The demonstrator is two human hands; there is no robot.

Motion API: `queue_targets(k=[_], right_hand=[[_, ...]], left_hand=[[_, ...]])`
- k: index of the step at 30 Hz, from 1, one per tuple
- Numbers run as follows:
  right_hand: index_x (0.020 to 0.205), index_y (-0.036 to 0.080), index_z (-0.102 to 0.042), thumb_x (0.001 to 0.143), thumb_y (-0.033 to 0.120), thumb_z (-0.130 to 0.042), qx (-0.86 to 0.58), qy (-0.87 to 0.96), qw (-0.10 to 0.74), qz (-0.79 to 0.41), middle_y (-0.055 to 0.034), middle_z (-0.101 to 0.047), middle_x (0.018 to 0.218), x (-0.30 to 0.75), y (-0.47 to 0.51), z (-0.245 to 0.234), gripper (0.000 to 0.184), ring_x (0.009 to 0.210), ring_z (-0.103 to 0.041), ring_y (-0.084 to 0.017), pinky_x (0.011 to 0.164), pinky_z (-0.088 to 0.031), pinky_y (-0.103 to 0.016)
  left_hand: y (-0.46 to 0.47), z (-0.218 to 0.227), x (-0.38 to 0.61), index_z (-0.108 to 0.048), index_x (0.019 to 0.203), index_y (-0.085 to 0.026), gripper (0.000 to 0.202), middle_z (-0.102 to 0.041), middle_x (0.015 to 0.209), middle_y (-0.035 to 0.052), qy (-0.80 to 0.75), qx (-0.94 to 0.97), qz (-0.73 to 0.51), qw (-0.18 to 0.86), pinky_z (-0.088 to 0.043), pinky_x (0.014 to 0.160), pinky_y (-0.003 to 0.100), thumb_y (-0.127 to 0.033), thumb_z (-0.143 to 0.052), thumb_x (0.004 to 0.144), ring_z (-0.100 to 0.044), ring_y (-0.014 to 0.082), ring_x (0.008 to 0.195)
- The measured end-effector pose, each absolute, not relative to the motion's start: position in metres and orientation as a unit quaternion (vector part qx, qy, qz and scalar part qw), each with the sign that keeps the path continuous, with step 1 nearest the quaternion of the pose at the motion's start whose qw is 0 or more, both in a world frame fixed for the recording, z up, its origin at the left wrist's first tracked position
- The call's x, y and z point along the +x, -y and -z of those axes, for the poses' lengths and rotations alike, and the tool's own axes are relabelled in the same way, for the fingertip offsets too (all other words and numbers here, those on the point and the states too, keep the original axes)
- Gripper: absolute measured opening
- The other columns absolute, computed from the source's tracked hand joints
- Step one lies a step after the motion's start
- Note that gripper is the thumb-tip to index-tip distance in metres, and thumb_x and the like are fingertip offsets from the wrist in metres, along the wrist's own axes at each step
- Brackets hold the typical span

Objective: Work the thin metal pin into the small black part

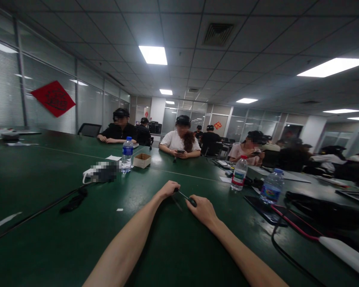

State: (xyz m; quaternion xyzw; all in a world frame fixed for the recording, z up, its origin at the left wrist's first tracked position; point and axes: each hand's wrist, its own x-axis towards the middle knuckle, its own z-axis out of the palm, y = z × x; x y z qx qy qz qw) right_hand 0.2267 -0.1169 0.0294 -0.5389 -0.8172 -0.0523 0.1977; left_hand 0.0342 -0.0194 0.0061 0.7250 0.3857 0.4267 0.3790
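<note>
Over the green table (143,247) my two arms reach forward, and the hands nearly meet. My right hand (204,209) is closed around the dark handle of what looks like a screwdriver (193,202). Its thin metal shaft points left and away toward my left hand (168,189). Those left fingers are closed on a small black object (176,190), too small to make out. The shaft's tip reaches this object or ends right beside it; I cannot tell which. A faint reflection of the shaft shows on the tabletop below.
Beyond my hands stand an open box (142,161) and a blue-labelled bottle (127,155). At right are a red-capped bottle (239,174), a blue-capped bottle (272,186), cables and a white power strip (344,255). A black cable (48,211) crosses the left. People sit opposite.
</note>
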Motion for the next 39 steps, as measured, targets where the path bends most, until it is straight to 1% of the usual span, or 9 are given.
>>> queue_targets(k=[4, 10, 18, 24, 28, 32, 35, 39], right_hand=[[0.099, 0.021, -0.068, 0.094, 0.041, -0.046, -0.539, 0.816, 0.201, 0.058, -0.0065, -0.072, 0.096, 0.226, 0.117, -0.029, 0.030, 0.086, -0.067, -0.021, 0.071, -0.045, -0.027], [0.095, 0.022, -0.069, 0.094, 0.039, -0.047, -0.540, 0.814, 0.202, 0.068, -0.0059, -0.073, 0.092, 0.226, 0.119, -0.032, 0.028, 0.083, -0.067, -0.020, 0.069, -0.044, -0.026], [0.096, 0.023, -0.069, 0.093, 0.041, -0.046, -0.544, 0.813, 0.198, 0.066, -0.0060, -0.072, 0.091, 0.227, 0.118, -0.032, 0.029, 0.083, -0.067, -0.021, 0.069, -0.043, -0.025], [0.093, 0.022, -0.069, 0.093, 0.041, -0.047, -0.542, 0.815, 0.198, 0.060, -0.0060, -0.072, 0.092, 0.226, 0.119, -0.033, 0.029, 0.083, -0.067, -0.020, 0.067, -0.043, -0.025], [0.094, 0.022, -0.069, 0.093, 0.042, -0.046, -0.540, 0.816, 0.200, 0.057, -0.0060, -0.072, 0.093, 0.226, 0.119, -0.033, 0.030, 0.083, -0.067, -0.021, 0.068, -0.043, -0.026], [0.095, 0.022, -0.069, 0.093, 0.041, -0.047, -0.539, 0.817, 0.199, 0.051, -0.0058, -0.072, 0.093, 0.226, 0.119, -0.033, 0.029, 0.083, -0.067, -0.020, 0.068, -0.043, -0.025], [0.096, 0.022, -0.069, 0.093, 0.040, -0.048, -0.541, 0.816, 0.200, 0.049, -0.0056, -0.072, 0.093, 0.226, 0.119, -0.033, 0.028, 0.084, -0.067, -0.020, 0.068, -0.044, -0.025], [0.096, 0.022, -0.069, 0.093, 0.039, -0.048, -0.542, 0.814, 0.202, 0.050, -0.0056, -0.072, 0.093, 0.225, 0.120, -0.033, 0.028, 0.084, -0.067, -0.020, 0.069, -0.044, -0.025]], left_hand=[[0.017, -0.004, 0.034, -0.060, 0.107, -0.013, 0.030, -0.062, 0.101, 0.0061, -0.389, 0.733, -0.408, 0.380, -0.054, 0.074, 0.033, -0.038, -0.057, 0.092, -0.062, 0.0167, 0.085], [0.014, -0.007, 0.033, -0.061, 0.091, -0.012, 0.028, -0.060, 0.084, 0.0021, -0.382, 0.743, -0.407, 0.369, -0.050, 0.067, 0.028, -0.039, -0.057, 0.091, -0.058, 0.0127, 0.072], [0.008, -0.001, 0.034, -0.054, 0.071, -0.014, 0.037, -0.050, 0.066, -0.0023, -0.374, 0.733, -0.425, 0.378, -0.041, 0.060, 0.025, -0.046, -0.054, 0.090, -0.048, 0.0106, 0.059], [0.004, 0.004, 0.036, -0.050, 0.064, -0.016, 0.041, -0.044, 0.059, -0.0039, -0.373, 0.712, -0.440, 0.401, -0.034, 0.054, 0.023, -0.048, -0.053, 0.089, -0.041, 0.0095, 0.053], [0.003, 0.006, 0.036, -0.051, 0.063, -0.016, 0.041, -0.044, 0.058, -0.0040, -0.375, 0.702, -0.444, 0.412, -0.030, 0.051, 0.022, -0.049, -0.053, 0.087, -0.038, 0.0087, 0.051], [0.002, 0.007, 0.036, -0.051, 0.064, -0.016, 0.041, -0.041, 0.056, -0.0048, -0.377, 0.700, -0.440, 0.418, -0.030, 0.050, 0.023, -0.049, -0.051, 0.089, -0.037, 0.0088, 0.049], [0.002, 0.007, 0.035, -0.054, 0.070, -0.015, 0.040, -0.046, 0.060, -0.0038, -0.380, 0.700, -0.436, 0.418, -0.037, 0.053, 0.023, -0.048, -0.051, 0.091, -0.043, 0.0091, 0.052], [0.003, 0.006, 0.035, -0.060, 0.088, -0.012, 0.033, -0.058, 0.077, 0.0004, -0.394, 0.698, -0.431, 0.414, -0.048, 0.062, 0.026, -0.044, -0.054, 0.092, -0.055, 0.0109, 0.064]])
